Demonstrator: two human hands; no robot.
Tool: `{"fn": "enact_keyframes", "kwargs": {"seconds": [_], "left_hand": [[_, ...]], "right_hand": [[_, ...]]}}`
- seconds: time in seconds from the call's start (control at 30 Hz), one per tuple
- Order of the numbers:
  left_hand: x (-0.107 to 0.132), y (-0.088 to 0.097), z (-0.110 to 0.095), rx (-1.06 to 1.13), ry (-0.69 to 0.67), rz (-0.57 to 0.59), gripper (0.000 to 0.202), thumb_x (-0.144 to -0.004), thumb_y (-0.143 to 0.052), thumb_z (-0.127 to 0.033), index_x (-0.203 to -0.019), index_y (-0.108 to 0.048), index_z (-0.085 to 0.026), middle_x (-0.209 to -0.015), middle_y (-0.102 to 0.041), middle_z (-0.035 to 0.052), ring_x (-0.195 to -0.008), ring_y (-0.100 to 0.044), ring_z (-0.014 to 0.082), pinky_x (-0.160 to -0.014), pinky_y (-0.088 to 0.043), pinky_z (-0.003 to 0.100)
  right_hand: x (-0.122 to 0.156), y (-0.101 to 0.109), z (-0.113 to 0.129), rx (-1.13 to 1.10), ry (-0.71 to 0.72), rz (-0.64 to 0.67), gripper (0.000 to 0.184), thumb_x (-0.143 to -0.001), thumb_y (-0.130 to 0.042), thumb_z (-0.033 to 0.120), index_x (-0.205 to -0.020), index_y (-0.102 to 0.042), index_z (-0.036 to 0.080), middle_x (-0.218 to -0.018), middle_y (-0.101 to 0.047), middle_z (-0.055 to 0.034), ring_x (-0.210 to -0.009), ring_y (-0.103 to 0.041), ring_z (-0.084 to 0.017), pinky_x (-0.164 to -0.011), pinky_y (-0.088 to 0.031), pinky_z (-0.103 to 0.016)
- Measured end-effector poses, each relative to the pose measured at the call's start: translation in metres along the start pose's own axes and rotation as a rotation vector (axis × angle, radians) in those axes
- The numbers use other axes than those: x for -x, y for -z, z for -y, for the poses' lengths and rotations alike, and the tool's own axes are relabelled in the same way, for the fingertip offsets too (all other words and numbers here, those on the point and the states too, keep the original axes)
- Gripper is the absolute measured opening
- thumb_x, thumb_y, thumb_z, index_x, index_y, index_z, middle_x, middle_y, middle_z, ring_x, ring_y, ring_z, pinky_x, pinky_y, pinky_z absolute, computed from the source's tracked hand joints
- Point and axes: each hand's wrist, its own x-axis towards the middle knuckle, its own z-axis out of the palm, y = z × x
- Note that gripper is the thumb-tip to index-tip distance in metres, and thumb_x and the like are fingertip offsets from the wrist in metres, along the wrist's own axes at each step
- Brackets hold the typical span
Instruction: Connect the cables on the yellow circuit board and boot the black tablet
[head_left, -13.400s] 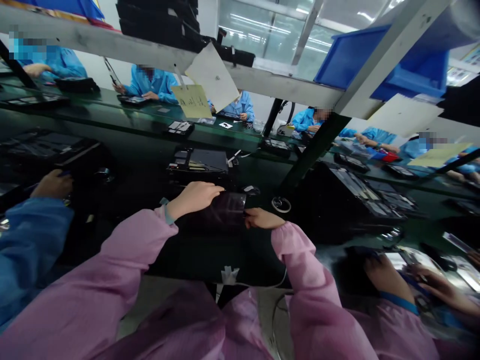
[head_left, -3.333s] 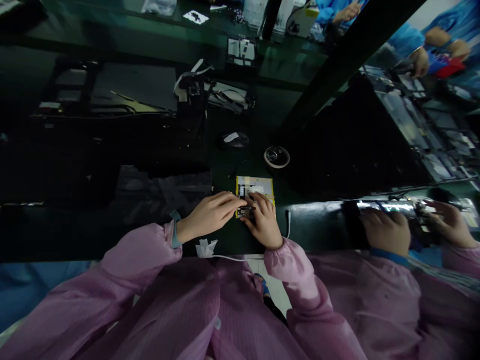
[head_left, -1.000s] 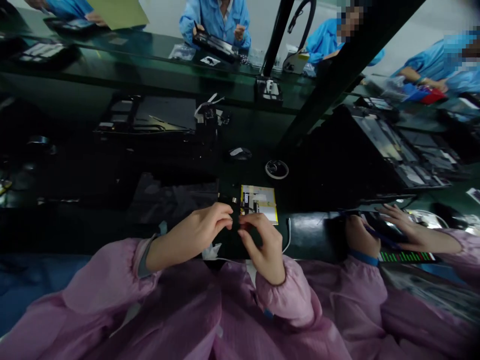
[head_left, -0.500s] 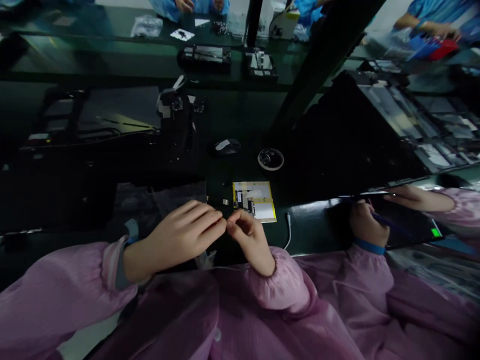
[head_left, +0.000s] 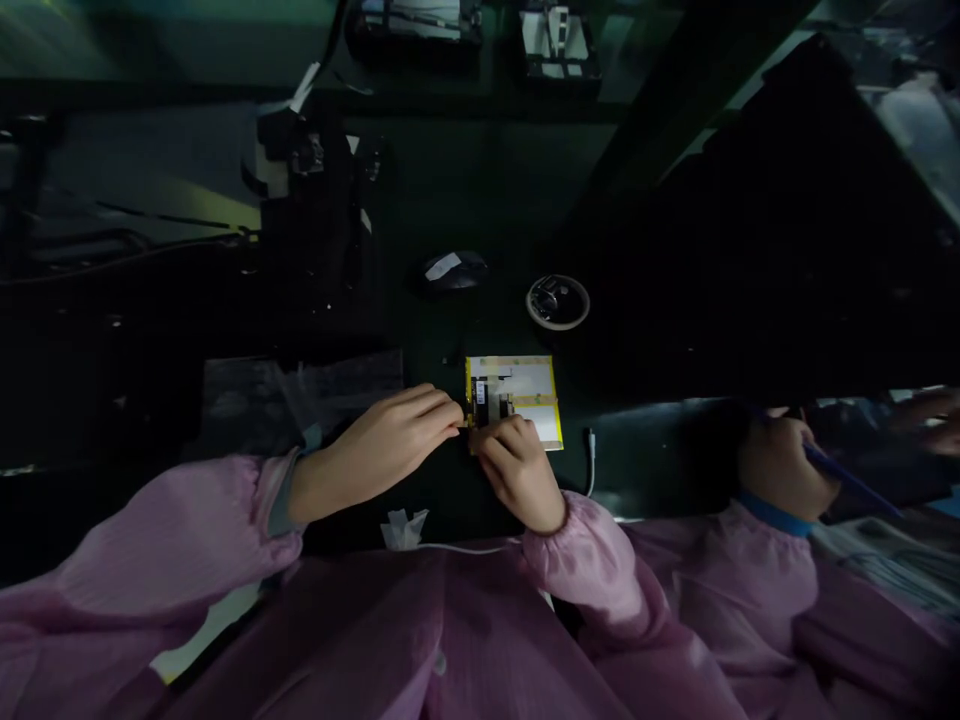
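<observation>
Dim light over a dark green desk (head_left: 480, 200), and most of the upper frame is lost in shadow from where I'm watching. Centre frame, I've got a flat rectangular yellow-edged pack with a pale face (head_left: 525, 385) lying flat on the desk. A small dark circuit strip (head_left: 491, 403) sits along its left side. Left hand (head_left: 390, 445) comes in from the lower left out of a pink sleeve, fingers drawn together, tips pinched right at the pack's left edge beside that strip; I can't tell whether anything is caught between them. Right hand (head_left: 517, 470) is just below the pack, fingers curled, fingertips pressing on its lower left corner, touching it. The two hands nearly meet at that corner.

Left of the hands, a crinkled clear plastic bag (head_left: 300, 395) lies flat on the desk. Above the pack, a round white tape roll (head_left: 557, 301) sits to the upper right, and a small dark oval object with a white label (head_left: 452, 270) to the upper left of it. A thin white cable end (head_left: 591, 465) lies just right of the right wrist, and a crumpled white scrap (head_left: 403, 528) rests at the desk's near edge, below the hands.

At the right edge, a neighbour's hand (head_left: 780, 465) in a pink sleeve with a blue cuff holds a blue pen (head_left: 847, 480).
</observation>
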Motion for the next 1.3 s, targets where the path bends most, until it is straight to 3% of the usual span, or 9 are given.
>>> {"fn": "enact_keyframes", "kwargs": {"seconds": [0.13,0.33,0.43,0.6,0.87,1.3], "left_hand": [[-0.003,0.006,0.0,-0.002,0.011,0.066,0.018,-0.096,-0.044,-0.012,-0.092,-0.061,-0.016,-0.091,-0.064,0.0047,-0.087,-0.058,0.0195,-0.081,-0.05,0.033],[-0.003,-0.033,-0.003,-0.106,0.01,0.035,0.022,-0.091,-0.043,-0.001,-0.099,-0.06,-0.012,-0.099,-0.065,0.0085,-0.088,-0.059,0.0202,-0.076,-0.051,0.033],[-0.004,-0.042,-0.003,-0.151,-0.01,-0.005,0.023,-0.091,-0.041,-0.001,-0.097,-0.061,-0.011,-0.098,-0.065,0.0089,-0.085,-0.059,0.0199,-0.072,-0.05,0.032],[-0.006,-0.044,-0.003,-0.234,-0.043,-0.051,0.02,-0.092,-0.045,-0.006,-0.091,-0.064,-0.013,-0.092,-0.068,0.0073,-0.083,-0.057,0.0215,-0.068,-0.043,0.035],[-0.007,-0.053,-0.005,-0.244,0.057,-0.124,0.016,-0.09,-0.053,-0.006,-0.093,-0.067,-0.013,-0.091,-0.071,0.0036,-0.08,-0.052,0.0215,-0.064,-0.036,0.036],[-0.01,-0.053,0.0,-0.097,0.123,-0.065,0.014,-0.089,-0.054,-0.007,-0.09,-0.066,-0.013,-0.09,-0.069,0.0032,-0.081,-0.05,0.0216,-0.067,-0.039,0.037]], "right_hand": [[0.002,-0.001,-0.002,-0.043,-0.002,0.032,0.016,-0.097,-0.047,0.017,-0.103,-0.062,0.019,-0.092,-0.064,-0.0068,-0.088,-0.05,-0.022,-0.077,-0.041,-0.038],[0.003,-0.004,-0.006,-0.061,-0.032,0.006,0.018,-0.096,-0.046,0.017,-0.104,-0.062,0.02,-0.091,-0.063,-0.0071,-0.087,-0.05,-0.023,-0.077,-0.042,-0.039],[0.003,-0.005,-0.006,-0.079,-0.03,0.0,0.019,-0.096,-0.046,0.017,-0.105,-0.063,0.019,-0.093,-0.064,-0.007,-0.088,-0.049,-0.023,-0.078,-0.042,-0.04],[0.004,-0.003,-0.006,-0.076,-0.03,-0.009,0.02,-0.096,-0.046,0.016,-0.106,-0.063,0.018,-0.092,-0.064,-0.0077,-0.088,-0.049,-0.023,-0.078,-0.042,-0.04],[0.004,-0.001,-0.006,-0.033,-0.056,-0.046,0.023,-0.095,-0.047,0.016,-0.111,-0.064,0.016,-0.094,-0.063,-0.0086,-0.088,-0.048,-0.023,-0.077,-0.042,-0.039],[0.003,-0.002,-0.006,0.036,-0.053,-0.048,0.028,-0.094,-0.049,0.016,-0.117,-0.064,0.014,-0.097,-0.063,-0.0101,-0.089,-0.05,-0.023,-0.076,-0.044,-0.039]]}}
